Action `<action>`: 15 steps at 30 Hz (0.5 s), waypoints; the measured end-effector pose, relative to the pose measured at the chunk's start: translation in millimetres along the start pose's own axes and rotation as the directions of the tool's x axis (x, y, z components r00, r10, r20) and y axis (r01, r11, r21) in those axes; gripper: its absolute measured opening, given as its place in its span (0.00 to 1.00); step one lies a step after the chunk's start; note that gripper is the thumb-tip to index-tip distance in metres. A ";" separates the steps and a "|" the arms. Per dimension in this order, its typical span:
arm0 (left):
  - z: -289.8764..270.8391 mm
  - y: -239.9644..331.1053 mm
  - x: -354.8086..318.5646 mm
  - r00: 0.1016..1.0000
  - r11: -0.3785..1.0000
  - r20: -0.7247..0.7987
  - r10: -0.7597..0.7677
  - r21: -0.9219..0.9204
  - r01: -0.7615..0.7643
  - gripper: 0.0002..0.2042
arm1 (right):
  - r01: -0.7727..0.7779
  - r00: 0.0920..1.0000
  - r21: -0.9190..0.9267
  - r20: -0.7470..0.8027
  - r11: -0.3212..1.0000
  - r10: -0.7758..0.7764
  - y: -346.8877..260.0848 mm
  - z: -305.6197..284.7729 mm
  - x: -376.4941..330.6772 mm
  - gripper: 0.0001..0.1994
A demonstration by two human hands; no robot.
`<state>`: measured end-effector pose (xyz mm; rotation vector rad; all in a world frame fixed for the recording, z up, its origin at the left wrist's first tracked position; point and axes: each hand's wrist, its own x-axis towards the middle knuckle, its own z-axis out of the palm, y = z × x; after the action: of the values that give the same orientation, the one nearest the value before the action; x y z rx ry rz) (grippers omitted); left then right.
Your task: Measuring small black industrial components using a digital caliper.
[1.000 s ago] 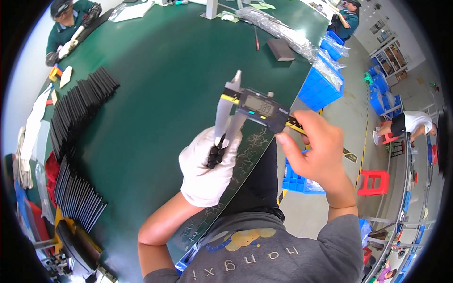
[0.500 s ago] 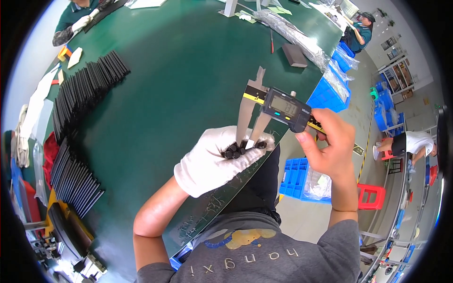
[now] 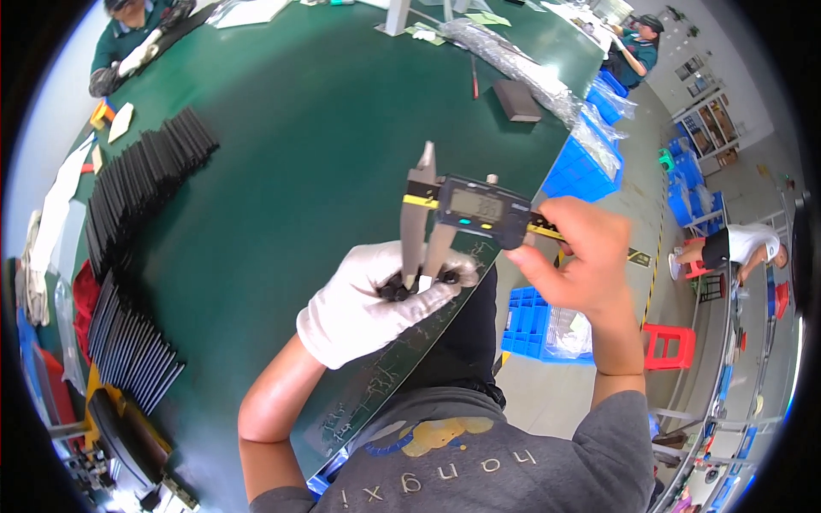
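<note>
My left hand (image 3: pixel 355 301), in a white glove, is closed around a small bunch of black rods (image 3: pixel 394 289) whose ends show at the fingers. Bare, my right hand (image 3: pixel 590 256) grips a digital caliper (image 3: pixel 479 208) by its right end, thumb below the display. The caliper's two long metal jaws point down at the rod ends, with a narrow gap between them. Whether they touch a rod is hard to make out. Left of my hands, on the green table (image 3: pixel 282 171), lies a long curved row of black rods (image 3: pixel 145 171); its near part (image 3: pixel 132 342) looks shinier.
A dark block (image 3: pixel 517 101), a red pen-like tool (image 3: pixel 475 77) and a plastic-wrapped bundle (image 3: pixel 513 64) lie at the far right. Blue crates (image 3: pixel 586 167) line the table's right edge; a red stool (image 3: pixel 667 346) stands beyond. A co-worker (image 3: pixel 132 47) sits far left.
Both hands and the caliper have shifted left and slightly down in the picture, and the whole view has moved a little. Fewer rod ends show at the glove. Both grips are kept.
</note>
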<state>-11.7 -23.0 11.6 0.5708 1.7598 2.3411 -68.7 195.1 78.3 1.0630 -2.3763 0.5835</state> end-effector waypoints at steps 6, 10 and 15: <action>0.2 -4.2 -1.5 1.000 1.000 -0.017 0.005 0.000 -0.005 0.11 | 0.004 0.999 -0.053 0.045 0.999 -0.001 -3.1 -0.7 -0.5 0.16; 12.2 -8.2 1.1 0.984 0.994 -0.145 0.105 0.000 -0.107 0.09 | -0.016 1.000 0.036 -0.006 0.999 0.017 -1.2 0.3 -7.6 0.15; 22.2 -22.3 3.9 0.893 0.943 -0.356 0.274 0.284 -0.176 0.07 | -0.180 0.983 0.035 0.040 0.983 0.178 -17.9 -4.8 -6.9 0.14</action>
<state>-8.8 4.7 -3.6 0.3714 2.2987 2.5517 -49.7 190.8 81.6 0.8882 -2.5192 0.6802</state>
